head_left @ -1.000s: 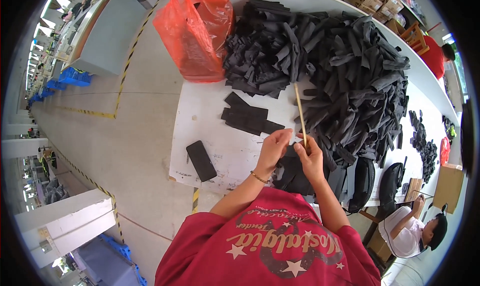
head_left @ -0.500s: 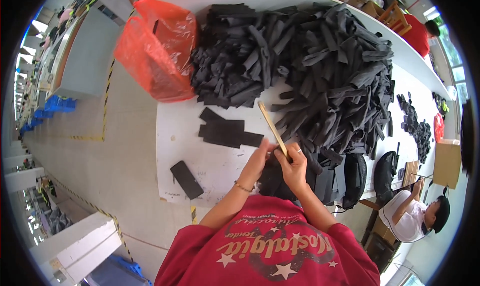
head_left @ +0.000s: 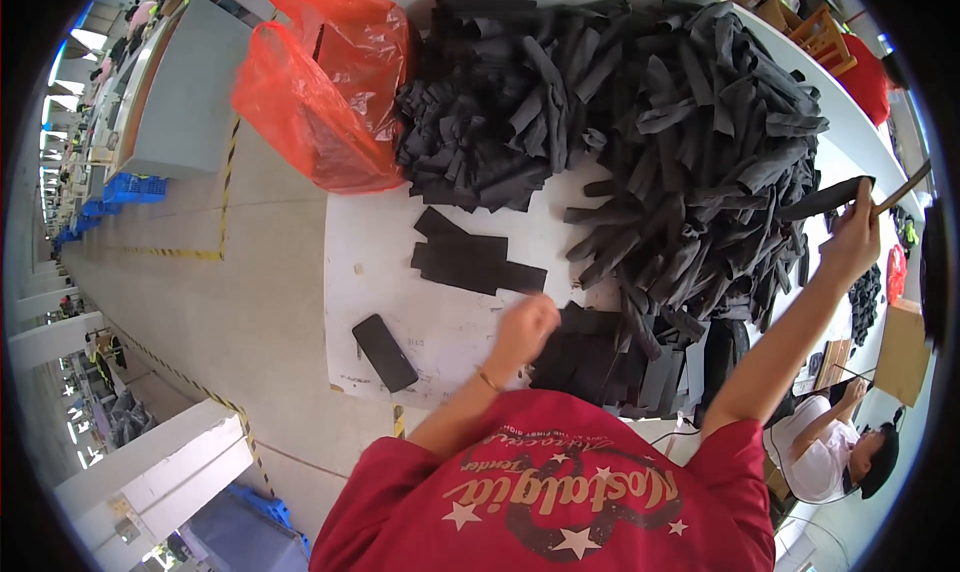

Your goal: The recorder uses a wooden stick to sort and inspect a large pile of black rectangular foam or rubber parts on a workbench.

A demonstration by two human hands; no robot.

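Left grip [head_left: 525, 330] is showing curled fingers, blurred; you are hovering it just beside the near stack of dark pieces [head_left: 590, 357]. Cannot tell whether it is pinching anything.

Left to right: red plastic bag [head_left: 330, 137] is standing at the far-left corner of the white counter [head_left: 370, 237]. Black phone [head_left: 385, 354] is lying near the left edge; a stray forearm could be sweeping it off. Flat dark pieces [head_left: 470, 260] are overlapping beyond your left grip; a careless brush could be skewing them. Loose heap [head_left: 700, 142] is spreading across the middle and right.

Far right, your right grip [head_left: 852, 240] is holding a dark strip [head_left: 825, 200] and a thin stick [head_left: 905, 189]. Judgement: two things are sharing one grip, so fingers easing on one could be dropping the other. Strip's free end is overlapping the heap's edge in view; if touching, a pull could be dragging loose strips along.
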